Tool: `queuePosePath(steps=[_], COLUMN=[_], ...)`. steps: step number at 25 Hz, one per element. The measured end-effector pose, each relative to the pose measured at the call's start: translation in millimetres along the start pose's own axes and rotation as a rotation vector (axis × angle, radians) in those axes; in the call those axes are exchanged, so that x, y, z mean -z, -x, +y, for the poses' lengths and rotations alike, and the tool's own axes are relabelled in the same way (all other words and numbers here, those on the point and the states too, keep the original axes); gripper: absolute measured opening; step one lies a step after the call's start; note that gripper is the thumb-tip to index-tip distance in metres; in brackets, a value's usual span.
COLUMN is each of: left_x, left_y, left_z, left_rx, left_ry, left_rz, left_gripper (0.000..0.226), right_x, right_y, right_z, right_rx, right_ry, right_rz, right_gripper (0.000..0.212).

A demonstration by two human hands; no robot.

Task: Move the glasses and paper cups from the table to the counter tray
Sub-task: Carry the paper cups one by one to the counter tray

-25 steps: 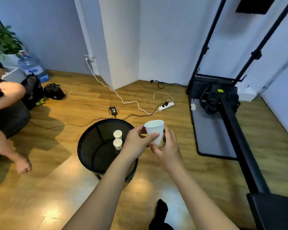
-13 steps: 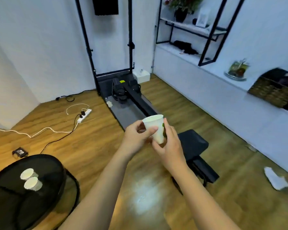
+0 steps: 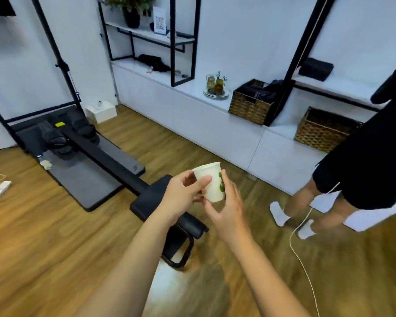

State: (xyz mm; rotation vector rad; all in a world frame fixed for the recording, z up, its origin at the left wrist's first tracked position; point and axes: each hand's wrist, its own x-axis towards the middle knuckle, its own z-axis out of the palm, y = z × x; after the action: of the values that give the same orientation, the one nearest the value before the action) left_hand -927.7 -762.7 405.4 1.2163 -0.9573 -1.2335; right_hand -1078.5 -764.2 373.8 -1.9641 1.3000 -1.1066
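- Paper cup: white with a green print, at frame centre, held in the air above the wooden floor; long axis near vertical, mouth up, top tilted slightly toward the upper left.
- Left hand: forearm enters from the lower left; thumb across the cup's near wall, fingers curled behind it, pinching the cup.
- Right hand: forearm enters from the lower right; fingers extended upward along the cup's right wall, thumb spread toward its base.
- Round tray: on the white counter, upper centre, bearing glass containers, just left of a wicker basket.
- Standing person: right edge.
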Motion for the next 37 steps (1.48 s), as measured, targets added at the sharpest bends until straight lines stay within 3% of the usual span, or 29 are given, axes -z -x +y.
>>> queuePosePath(steps=[10, 18, 22, 29, 37], left_x=[-109.3, -152.6, -161.2, -153.2, -160.3], left_y=[-154.5, -370.0, -456.5, -575.6, -761.9], left_z=[-23.1, -1.3, 15.6, 10.7, 41.2], left_rx=[0.007, 0.033, 0.023, 0.053, 0.055], left_ry=[0.01, 0.042, 0.069, 0.114, 0.097], left_rz=[-0.123, -0.133, -0.105, 0.046, 0.199], left_gripper=[0.029, 0.025, 0.026, 0.039, 0.04], right_x=[67.4, 82.5, 76.2, 40.9, 19.7], right_y=[-115.7, -315.5, -403.8, -525.1, -722.7], right_z=[118.7, 197.3, 221.7, 278.8, 340.7], right_rx=[-0.088, -0.109, -0.114, -0.095, -0.044], right_ry=[-0.014, 0.073, 0.051, -0.01, -0.093], right_rz=[0.104, 0.094, 0.119, 0.022, -0.073], right_gripper=[0.082, 0.084, 0.084, 0.083, 0.081])
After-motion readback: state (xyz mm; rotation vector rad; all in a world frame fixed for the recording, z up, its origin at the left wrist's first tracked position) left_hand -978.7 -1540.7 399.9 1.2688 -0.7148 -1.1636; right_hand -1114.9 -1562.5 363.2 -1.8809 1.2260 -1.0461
